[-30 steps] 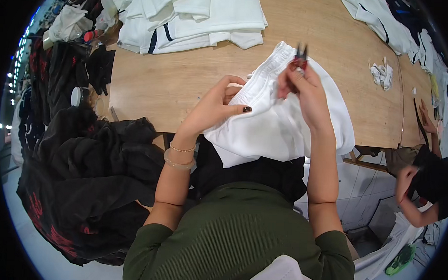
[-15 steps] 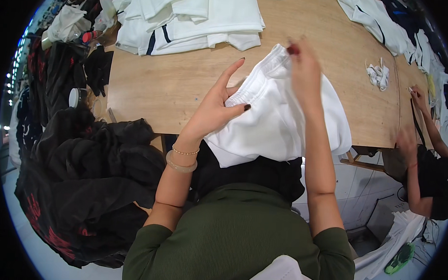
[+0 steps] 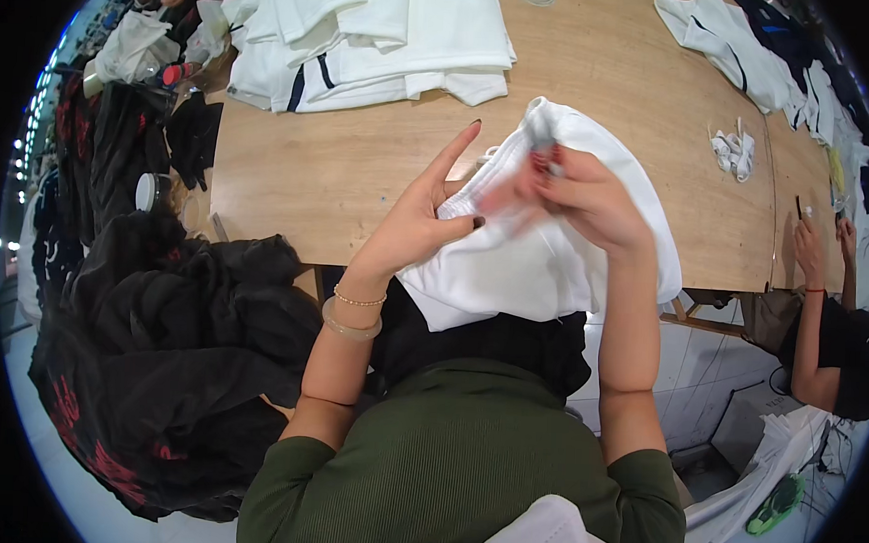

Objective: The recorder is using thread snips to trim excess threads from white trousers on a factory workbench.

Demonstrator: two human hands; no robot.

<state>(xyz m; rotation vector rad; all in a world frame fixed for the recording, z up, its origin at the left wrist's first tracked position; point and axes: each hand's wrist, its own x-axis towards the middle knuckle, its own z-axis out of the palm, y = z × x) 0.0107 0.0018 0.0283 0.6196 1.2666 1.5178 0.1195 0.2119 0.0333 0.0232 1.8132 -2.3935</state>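
Observation:
A white garment (image 3: 550, 266) with a gathered elastic waistband (image 3: 481, 182) lies over the near edge of the table and hangs toward my lap. My left hand (image 3: 422, 209) grips it by the left end of the waistband, thumb on top, index finger stretched out, other fingers partly hidden. Over the waistband is my right hand (image 3: 590, 196), its fingers smeared by motion. Closed in it is a small red and grey tool (image 3: 546, 160), like thread snips, though blur hides its exact shape.
Folded white garments with dark stripes (image 3: 394, 64) are stacked at the far left. Black cloth (image 3: 193, 330) heaps up beside my left arm. White cords (image 3: 733, 151) lie on the right of the wooden table (image 3: 651, 88). Another person's hand (image 3: 807, 248) works at the right.
My right hand has come down and left from the far end of the waistband, turning with the tool. My left hand stays nearly still. The other person's hands have shifted.

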